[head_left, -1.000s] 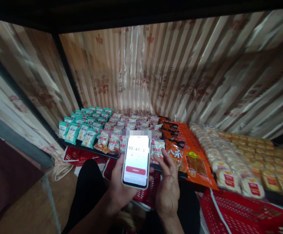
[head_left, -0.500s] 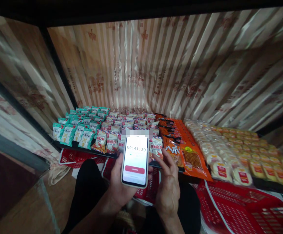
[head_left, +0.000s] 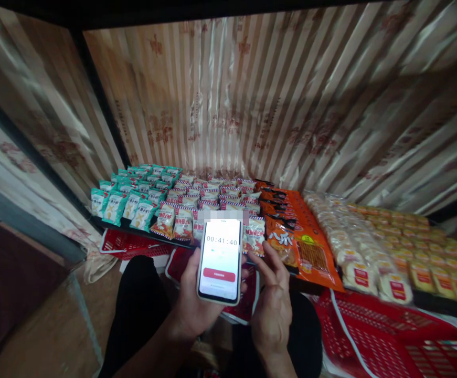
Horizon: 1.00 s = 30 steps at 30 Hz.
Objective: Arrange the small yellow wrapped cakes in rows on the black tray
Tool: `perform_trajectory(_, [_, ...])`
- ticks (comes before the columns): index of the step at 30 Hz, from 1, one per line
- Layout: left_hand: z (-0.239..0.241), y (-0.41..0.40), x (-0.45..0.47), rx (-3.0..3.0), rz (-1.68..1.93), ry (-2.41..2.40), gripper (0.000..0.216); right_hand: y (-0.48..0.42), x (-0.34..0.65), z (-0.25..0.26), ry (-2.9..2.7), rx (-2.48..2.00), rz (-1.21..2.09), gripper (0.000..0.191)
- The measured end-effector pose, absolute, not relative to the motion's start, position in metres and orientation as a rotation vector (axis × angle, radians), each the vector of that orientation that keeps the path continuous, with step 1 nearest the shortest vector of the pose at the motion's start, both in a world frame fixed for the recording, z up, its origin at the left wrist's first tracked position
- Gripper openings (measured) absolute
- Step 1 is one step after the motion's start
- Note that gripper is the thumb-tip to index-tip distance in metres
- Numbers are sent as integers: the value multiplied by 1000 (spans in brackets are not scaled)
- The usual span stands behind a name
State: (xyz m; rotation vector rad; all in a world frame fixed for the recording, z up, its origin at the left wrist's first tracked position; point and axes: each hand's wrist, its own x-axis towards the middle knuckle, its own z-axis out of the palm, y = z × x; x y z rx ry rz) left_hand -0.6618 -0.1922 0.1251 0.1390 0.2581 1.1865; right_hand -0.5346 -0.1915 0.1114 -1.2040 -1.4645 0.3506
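My left hand (head_left: pixel 191 299) grips a smartphone (head_left: pixel 219 261) upright in front of me; its white screen shows a running timer and a red button. My right hand (head_left: pixel 271 302) sits just right of the phone, fingers curled loosely and apart, fingertips near the phone's right edge, holding nothing. Behind the phone a low dark shelf (head_left: pixel 134 227) carries rows of snack packets: teal packets (head_left: pixel 128 202) at left, red-and-white packets (head_left: pixel 208 202) in the middle, orange packs (head_left: pixel 299 239) and clear-wrapped round cakes (head_left: pixel 389 252) at right.
Red plastic baskets lie under and before the shelf, one at left (head_left: pixel 128 245) and a large one at right (head_left: pixel 385 336). Striped satin fabric (head_left: pixel 271 105) lines the back and sides. My dark-trousered knees (head_left: pixel 141 304) are below the phone. A brown floor (head_left: pixel 51 341) shows at lower left.
The phone's timer has counted up by about a second. The camera view shifted slightly; both hands and the phone stay in nearly the same place.
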Motion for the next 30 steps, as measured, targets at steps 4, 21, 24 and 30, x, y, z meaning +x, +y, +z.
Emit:
perform_trajectory(4, [123, -197, -662, 134, 1200, 251, 58, -194, -535, 110, -1469, -1192, 369, 59])
perform_trajectory(21, [117, -217, -665, 27, 1209, 242, 46, -221, -546, 112, -1460, -1208, 390, 55])
perform_trajectory(24, [117, -216, -659, 28, 1208, 253, 47, -223, -541, 115, -1450, -1204, 364, 55])
perform_trajectory(30, [114, -218, -656, 126, 1178, 301, 55, -221, -537, 112, -1447, -1178, 393, 52])
